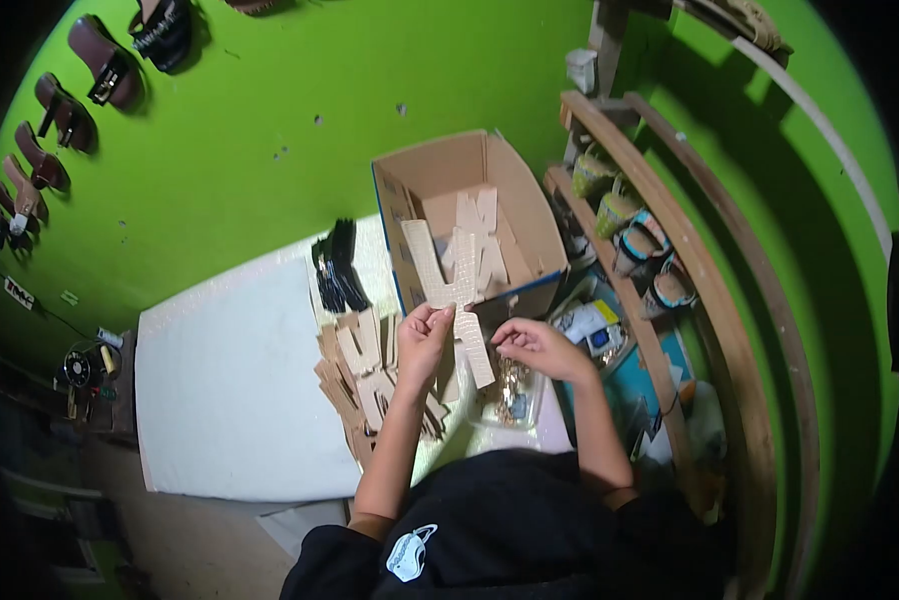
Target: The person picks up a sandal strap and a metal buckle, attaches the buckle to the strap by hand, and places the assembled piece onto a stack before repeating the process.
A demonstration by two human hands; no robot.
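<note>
My left hand (423, 335) pinches a tan X-shaped strap piece (453, 290) at its crossing, holding it up in front of a cardboard box (422, 180). My right hand (530, 345) hovers just right of the strap's lower arm, fingers curled over a clear tub of small metal buckles (513, 395); whether it holds one I cannot tell. A pile of similar tan cut pieces (362, 375) lies under my left forearm.
The box holds more tan pieces (482, 245). Black straps (338, 268) lie left of it. A white sheet (225, 385) covers the table's left part. Sandals (638, 240) sit on a curved wooden rack (705, 290) at right; more sandals (65, 110) hang on the green wall.
</note>
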